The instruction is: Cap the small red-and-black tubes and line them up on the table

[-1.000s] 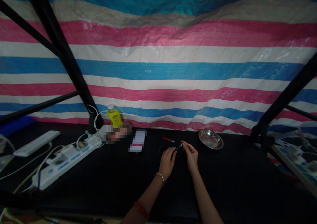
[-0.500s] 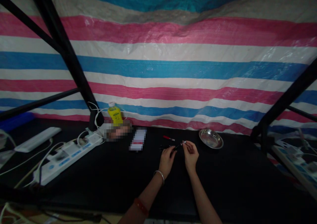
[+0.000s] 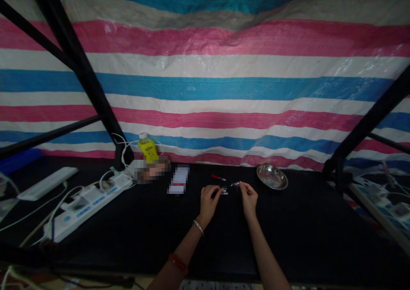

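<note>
Over the middle of the black table, my left hand (image 3: 209, 201), with a silver bangle at the wrist, pinches one end of a thin dark stick-like piece (image 3: 227, 187). My right hand (image 3: 249, 197) is closed at the fingertips on a small shiny silvery piece (image 3: 235, 184), which lies at the far end of the dark piece; whether the two are joined is too small to tell. Just beside my left fingertips is another small silvery piece (image 3: 225, 192). Beyond the hands lies a small red-handled item with a pale tip (image 3: 218, 177). Its kind is unclear.
A round metal dish (image 3: 272, 177) sits right of my hands. To the left are a phone-like blurred item (image 3: 178, 180), a yellow bottle (image 3: 148, 150) and a white power strip (image 3: 86, 209) with cables. Black frame posts (image 3: 105, 123) and striped sheeting (image 3: 205, 87) stand behind.
My left hand has shifted left, away from my right hand, widening the gap. More of the thin dark piece and the silvery pieces now shows between them.
</note>
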`<state>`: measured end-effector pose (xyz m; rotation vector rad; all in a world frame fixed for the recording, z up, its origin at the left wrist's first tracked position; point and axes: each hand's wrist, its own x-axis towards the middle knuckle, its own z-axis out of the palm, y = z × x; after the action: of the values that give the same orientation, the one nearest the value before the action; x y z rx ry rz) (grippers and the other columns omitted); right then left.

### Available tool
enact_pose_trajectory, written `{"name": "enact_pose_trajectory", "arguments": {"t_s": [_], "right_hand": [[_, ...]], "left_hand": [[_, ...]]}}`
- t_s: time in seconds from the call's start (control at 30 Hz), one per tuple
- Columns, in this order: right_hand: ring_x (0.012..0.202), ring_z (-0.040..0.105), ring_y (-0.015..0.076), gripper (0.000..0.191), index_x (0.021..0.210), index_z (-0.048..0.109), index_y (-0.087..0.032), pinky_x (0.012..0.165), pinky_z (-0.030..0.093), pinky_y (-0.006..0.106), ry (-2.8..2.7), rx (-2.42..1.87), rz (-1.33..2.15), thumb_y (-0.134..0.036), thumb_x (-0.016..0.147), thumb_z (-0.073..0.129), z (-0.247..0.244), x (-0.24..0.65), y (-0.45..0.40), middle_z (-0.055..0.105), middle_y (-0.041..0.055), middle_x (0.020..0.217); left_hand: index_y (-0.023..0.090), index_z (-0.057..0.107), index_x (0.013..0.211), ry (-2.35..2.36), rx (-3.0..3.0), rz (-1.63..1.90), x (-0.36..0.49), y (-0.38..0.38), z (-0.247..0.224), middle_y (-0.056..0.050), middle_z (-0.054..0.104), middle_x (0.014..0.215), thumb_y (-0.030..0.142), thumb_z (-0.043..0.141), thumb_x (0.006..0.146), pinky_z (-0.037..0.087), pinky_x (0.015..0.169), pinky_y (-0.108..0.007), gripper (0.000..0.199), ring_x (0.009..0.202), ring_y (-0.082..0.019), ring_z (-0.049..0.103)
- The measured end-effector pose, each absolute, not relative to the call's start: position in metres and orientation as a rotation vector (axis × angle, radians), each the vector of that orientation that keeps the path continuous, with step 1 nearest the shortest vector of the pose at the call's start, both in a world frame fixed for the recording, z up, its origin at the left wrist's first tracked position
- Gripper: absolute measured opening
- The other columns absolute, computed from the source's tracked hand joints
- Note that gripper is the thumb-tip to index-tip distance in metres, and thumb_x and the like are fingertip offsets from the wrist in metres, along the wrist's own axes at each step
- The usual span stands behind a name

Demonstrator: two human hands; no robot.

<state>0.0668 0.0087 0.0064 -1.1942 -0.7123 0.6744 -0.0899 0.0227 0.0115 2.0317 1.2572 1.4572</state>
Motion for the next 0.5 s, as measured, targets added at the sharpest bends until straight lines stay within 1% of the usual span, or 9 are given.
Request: {"name": "enact_pose_trajectory", "arguments": {"t_s": [0.1, 0.17, 0.3, 0.4, 0.5], "right_hand": [[0.08, 0.062, 0.021, 0.035, 0.081, 0.07, -0.016, 0.076, 0.046, 0.033, -0.825, -1.193, 0.672, -0.047, 0.067, 0.067, 0.001, 0.065, 0.011, 0.069, 0.0067, 0.082], [0.09, 0.059, 0.0224, 0.031, 0.084, 0.071, -0.018, 0.084, 0.044, 0.036, -0.952, -1.22, 0.606, -0.046, 0.069, 0.065, -0.004, 0.065, 0.014, 0.068, 0.0076, 0.09], [0.109, 0.048, 0.0245, 0.024, 0.086, 0.072, -0.025, 0.098, 0.032, 0.043, -1.218, -1.326, 0.457, -0.043, 0.072, 0.063, -0.013, 0.064, 0.02, 0.064, 0.007, 0.104], [0.118, 0.04, 0.0269, 0.022, 0.088, 0.072, -0.03, 0.101, 0.026, 0.047, -1.309, -1.439, 0.436, -0.041, 0.071, 0.064, -0.019, 0.063, 0.023, 0.061, 0.0055, 0.113], [0.12, 0.038, 0.0273, 0.021, 0.089, 0.072, -0.032, 0.1, 0.027, 0.047, -1.356, -1.466, 0.442, -0.04, 0.071, 0.064, -0.024, 0.063, 0.023, 0.06, 0.0036, 0.116]], "left_hand": [[0.02, 0.063, 0.08, 1.279, 2.061, 1.394, -0.103, 0.038, 0.014, -0.003, 0.066, 0.083, 0.036, 0.053, 0.085, 0.046, 0.077, -0.033, 0.02, 0.082, -0.017, 0.06], [0.02, 0.063, 0.082, 1.295, 2.093, 1.337, -0.112, 0.05, 0.013, -0.002, 0.065, 0.085, 0.035, 0.054, 0.084, 0.046, 0.078, -0.033, 0.017, 0.085, -0.017, 0.06], [0.021, 0.063, 0.087, 1.36, 2.153, 1.247, -0.127, 0.069, 0.003, -0.002, 0.065, 0.09, 0.033, 0.054, 0.084, 0.046, 0.081, -0.034, 0.015, 0.089, -0.018, 0.059], [0.021, 0.063, 0.09, 1.411, 2.161, 1.203, -0.132, 0.076, -0.006, -0.003, 0.064, 0.092, 0.032, 0.054, 0.084, 0.046, 0.082, -0.035, 0.016, 0.091, -0.018, 0.059], [0.022, 0.063, 0.092, 1.46, 2.162, 1.158, -0.132, 0.079, -0.011, -0.003, 0.063, 0.096, 0.033, 0.054, 0.084, 0.046, 0.083, -0.037, 0.017, 0.093, -0.019, 0.058]]}}
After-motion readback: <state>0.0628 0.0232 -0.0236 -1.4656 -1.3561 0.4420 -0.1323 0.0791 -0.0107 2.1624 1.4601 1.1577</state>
